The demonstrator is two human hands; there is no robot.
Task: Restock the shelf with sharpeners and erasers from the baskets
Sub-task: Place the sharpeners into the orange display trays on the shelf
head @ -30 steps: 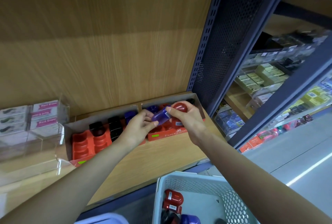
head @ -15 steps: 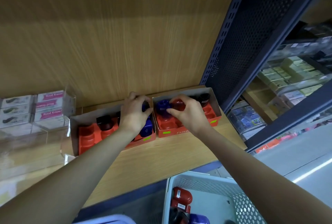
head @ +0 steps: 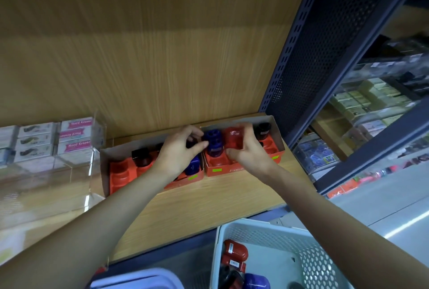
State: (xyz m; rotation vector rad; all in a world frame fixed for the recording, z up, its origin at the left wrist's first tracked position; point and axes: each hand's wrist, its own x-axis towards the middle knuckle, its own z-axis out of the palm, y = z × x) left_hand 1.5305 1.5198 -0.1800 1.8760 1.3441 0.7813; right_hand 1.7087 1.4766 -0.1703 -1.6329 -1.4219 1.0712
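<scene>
Blue sharpener (head: 213,143) stands upright, back-left pocket of the orange display tray (head: 222,172) on the shelf (head: 209,203). Red sharpener (head: 232,136) touches it at 3 o'clock. Left hand (head: 177,154), at 9, grip pinching blue. Right hand (head: 249,153), at 5, grip clamped on red and likely nearer the bare pockets.

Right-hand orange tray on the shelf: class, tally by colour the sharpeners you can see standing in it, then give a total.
Blue sharpener: 1
Red sharpener: 1
Black sharpener: 1
Total: 3
The right hand may hide more.
</scene>
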